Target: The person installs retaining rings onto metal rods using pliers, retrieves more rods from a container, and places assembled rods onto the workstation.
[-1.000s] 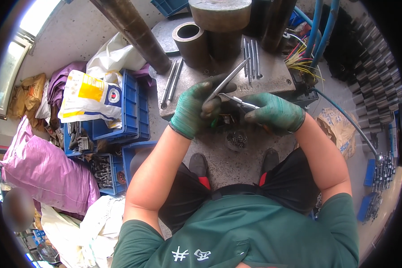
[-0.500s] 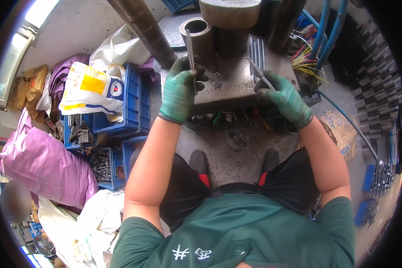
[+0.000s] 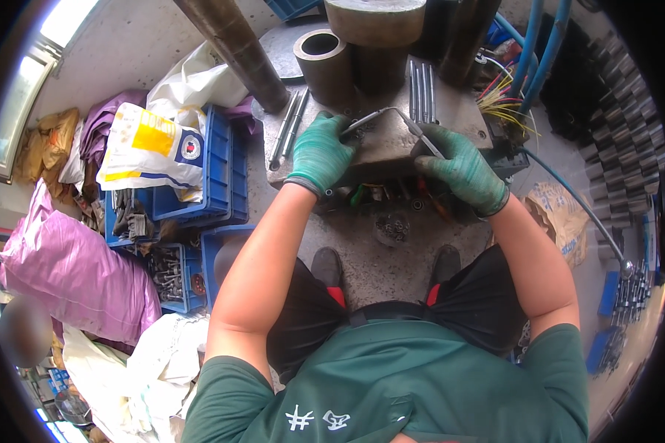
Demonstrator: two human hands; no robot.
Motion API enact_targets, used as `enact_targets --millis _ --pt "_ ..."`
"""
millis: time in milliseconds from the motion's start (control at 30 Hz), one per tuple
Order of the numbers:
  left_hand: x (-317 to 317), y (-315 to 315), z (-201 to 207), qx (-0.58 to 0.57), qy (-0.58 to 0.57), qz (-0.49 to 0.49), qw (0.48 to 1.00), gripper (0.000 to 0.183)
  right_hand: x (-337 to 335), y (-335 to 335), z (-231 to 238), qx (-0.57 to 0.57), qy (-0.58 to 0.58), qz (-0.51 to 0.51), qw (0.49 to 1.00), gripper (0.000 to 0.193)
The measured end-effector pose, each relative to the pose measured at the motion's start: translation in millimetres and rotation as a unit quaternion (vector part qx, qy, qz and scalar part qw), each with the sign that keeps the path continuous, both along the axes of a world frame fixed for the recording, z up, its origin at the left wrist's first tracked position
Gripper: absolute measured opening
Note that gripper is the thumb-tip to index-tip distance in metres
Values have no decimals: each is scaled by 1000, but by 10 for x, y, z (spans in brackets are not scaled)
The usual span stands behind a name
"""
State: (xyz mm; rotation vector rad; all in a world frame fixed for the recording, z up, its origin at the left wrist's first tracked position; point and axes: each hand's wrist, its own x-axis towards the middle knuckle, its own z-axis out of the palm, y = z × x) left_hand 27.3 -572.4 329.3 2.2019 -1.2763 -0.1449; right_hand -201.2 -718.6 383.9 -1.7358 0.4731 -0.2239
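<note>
My left hand [image 3: 323, 151], in a green glove, is closed round a slim metal rod [image 3: 366, 119] that points up to the right. Gloved the same way, my right hand [image 3: 463, 170] grips bent-tip tweezers [image 3: 414, 128]. The tweezers' tip meets the rod's far end, or nearly so; whether a ring sits there is too small to tell. Beneath the rod, small dark rings [image 3: 359, 136] lie on a steel block [image 3: 391, 151], partly hidden by my left hand. Two similar rods [image 3: 289, 127] lie on the block's left side, and several more rods [image 3: 423, 92] on its right.
A thick metal tube [image 3: 322, 70] and a heavy round press part [image 3: 377, 22] stand behind, between steel columns [image 3: 236, 52]. Blue crates [image 3: 225, 166] and sacks [image 3: 74, 258] crowd the left. Blue hoses [image 3: 536, 52] run at the right. A container of small parts [image 3: 391, 229] sits below the block.
My left hand has turned and moved right and lower, tilting its rod from upright toward the tweezers. The right hand has shifted slightly lower. The two left rods have come into view.
</note>
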Motion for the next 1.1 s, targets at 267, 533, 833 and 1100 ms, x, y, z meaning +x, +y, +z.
enact_targets --millis 267,533,833,1100 --pt "-1 -46 -53 9 -21 -4 1000 30 -2 -60 -60 9 -11 -1 1000 50" --pt "105 -53 36 11 51 22 998 33 3 -100 -126 -10 -8 5 1000 51" --pt "-28 -41 -19 11 -23 -39 999 30 18 -75 -139 -49 -15 -4 999 57" --pt "39 -78 -39 27 -34 -9 999 26 2 -72 -98 -23 6 -6 1000 57"
